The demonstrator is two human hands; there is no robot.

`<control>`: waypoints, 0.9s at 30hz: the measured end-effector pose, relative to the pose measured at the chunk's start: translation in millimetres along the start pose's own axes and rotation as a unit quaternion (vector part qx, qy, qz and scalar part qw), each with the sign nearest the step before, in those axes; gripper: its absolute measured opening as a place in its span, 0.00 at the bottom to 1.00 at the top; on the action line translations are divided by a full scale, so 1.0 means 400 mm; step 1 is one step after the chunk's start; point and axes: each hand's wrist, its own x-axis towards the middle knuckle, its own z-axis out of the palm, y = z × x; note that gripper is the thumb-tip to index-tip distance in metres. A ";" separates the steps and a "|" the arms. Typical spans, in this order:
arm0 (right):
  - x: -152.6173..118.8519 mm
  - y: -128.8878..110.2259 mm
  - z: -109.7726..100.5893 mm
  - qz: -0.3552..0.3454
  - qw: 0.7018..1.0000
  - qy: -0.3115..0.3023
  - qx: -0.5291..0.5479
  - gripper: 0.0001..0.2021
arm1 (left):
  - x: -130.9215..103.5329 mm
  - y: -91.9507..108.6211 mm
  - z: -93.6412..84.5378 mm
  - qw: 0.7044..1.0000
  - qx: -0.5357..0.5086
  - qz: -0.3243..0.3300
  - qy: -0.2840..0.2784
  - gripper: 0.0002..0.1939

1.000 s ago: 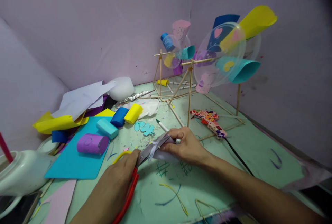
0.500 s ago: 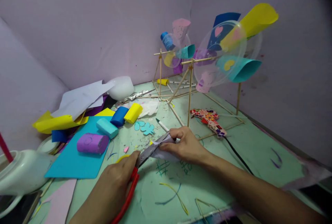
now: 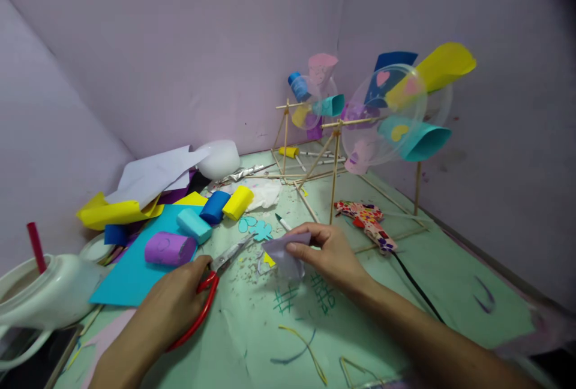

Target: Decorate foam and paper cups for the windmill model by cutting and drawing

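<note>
Near the purple roll, on its closer side, the left hand grips the red-handled scissors, which extend to the right of the roll. Farther right of the roll, the right hand pinches the lilac paper piece, apart from the scissors. The roll lies on a blue sheet on the counter. Behind and right of it sit an aqua roll, a dark blue roll and a yellow roll; well to its right lies a patterned gun-shaped tool.
</note>
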 end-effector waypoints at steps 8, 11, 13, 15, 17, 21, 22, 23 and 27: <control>-0.026 0.017 0.028 -0.046 0.995 0.083 -0.044 0.06 | -0.008 0.061 0.026 0.990 -0.053 -0.031 0.125 0.24; -0.036 0.020 0.049 -0.072 0.993 0.090 -0.013 0.06 | -0.009 0.157 0.081 0.968 -0.217 0.044 0.114 0.40; -0.047 0.021 0.061 -0.074 0.994 0.078 -0.010 0.06 | 0.001 0.208 0.115 0.958 -0.264 0.051 0.100 0.45; -0.057 0.020 0.064 -0.073 0.996 0.050 -0.025 0.06 | 0.017 0.229 0.138 0.943 -0.308 0.052 0.116 0.41; -0.064 0.015 0.057 -0.084 0.995 0.005 -0.047 0.10 | 0.032 0.224 0.151 0.927 -0.344 0.073 0.130 0.37; -0.059 -0.009 0.024 -0.095 0.984 -0.129 -0.075 0.24 | 0.041 0.197 0.175 0.905 -0.384 0.153 0.100 0.35; -0.055 -0.015 0.017 -0.087 0.982 -0.154 -0.071 0.24 | 0.039 0.195 0.182 0.904 -0.385 0.161 0.090 0.36; -0.053 -0.020 0.011 -0.079 0.980 -0.170 -0.064 0.23 | 0.037 0.195 0.190 0.906 -0.383 0.161 0.083 0.37; -0.048 -0.027 0.001 -0.071 0.979 -0.185 -0.043 0.23 | 0.032 0.208 0.208 0.905 -0.395 0.135 0.079 0.42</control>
